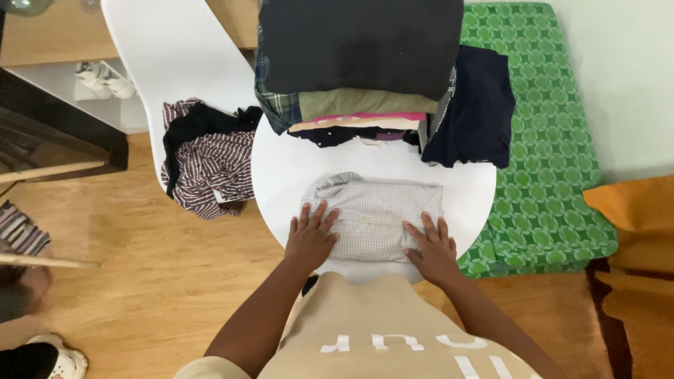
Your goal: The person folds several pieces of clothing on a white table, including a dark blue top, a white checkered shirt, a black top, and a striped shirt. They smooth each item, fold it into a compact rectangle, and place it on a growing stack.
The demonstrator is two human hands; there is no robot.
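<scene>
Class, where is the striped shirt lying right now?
In the head view, the striped shirt lies crumpled on the white chair, left of the round table and the clothes stack.

the person wears a beige short-sleeved top with white block lettering printed across the chest. both forearms are bare, with no watch, rings or bracelets visible on either wrist.

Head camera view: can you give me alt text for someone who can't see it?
Both hands press flat on a folded checked shirt on a round white table, left hand on its left edge, right hand on its right. Behind it stands a stack of folded clothes; a striped garment lies on a white chair.
</scene>
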